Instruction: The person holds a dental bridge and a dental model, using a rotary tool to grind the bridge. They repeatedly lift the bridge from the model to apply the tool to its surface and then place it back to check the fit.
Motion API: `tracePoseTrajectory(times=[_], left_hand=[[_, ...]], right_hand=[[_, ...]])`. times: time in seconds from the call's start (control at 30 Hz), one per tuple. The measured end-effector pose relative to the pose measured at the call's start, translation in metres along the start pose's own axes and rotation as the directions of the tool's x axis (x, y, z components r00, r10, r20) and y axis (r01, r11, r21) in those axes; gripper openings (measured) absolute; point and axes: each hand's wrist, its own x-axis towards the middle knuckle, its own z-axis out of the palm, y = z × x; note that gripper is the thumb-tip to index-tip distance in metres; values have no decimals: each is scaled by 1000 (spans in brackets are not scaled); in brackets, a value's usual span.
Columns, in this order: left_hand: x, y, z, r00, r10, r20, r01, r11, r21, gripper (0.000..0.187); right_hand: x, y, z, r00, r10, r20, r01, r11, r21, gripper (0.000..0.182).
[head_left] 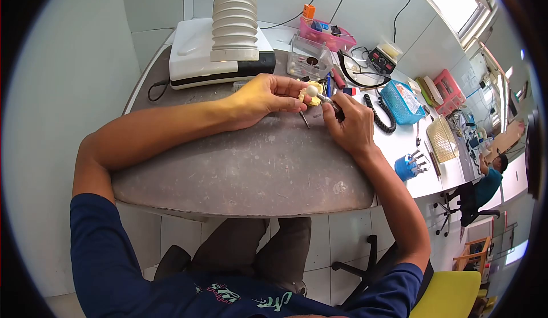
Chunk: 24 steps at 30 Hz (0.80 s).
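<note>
My left hand (264,100) pinches a pale yellow dental model (317,100) between thumb and fingers, above the grey desk top. Wrapped in my right hand (355,125) is a rotary handpiece (327,100), its grip mostly hidden by the fingers. A round white tip (311,90) at the handpiece's end lies over the model; whether it touches is too small to tell. Just below the model, a thin metal rod (305,119) rests on the desk. Yellow light falls on my left hand and wrist.
A white machine (194,47) with a ribbed hose (235,21) stands behind my left hand. Clear box (310,61), coiled black cord (383,118), blue basket (401,102) and blue bur holder (406,168) lie around the right side. A seated person (487,187) is farther right.
</note>
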Motion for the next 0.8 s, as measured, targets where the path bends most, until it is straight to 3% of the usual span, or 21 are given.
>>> tracePoseTrajectory(times=[0.43,0.8], left_hand=[[1,-3,1,999,10,-47,-13,998,-57,50],[1,-2,-1,999,-16,-35,18,999,41,51]], right_hand=[[-1,-1,0,999,-8,39,8,1000,0,26],[0,-6,-2,998,-43,42,44,999,-19,24]])
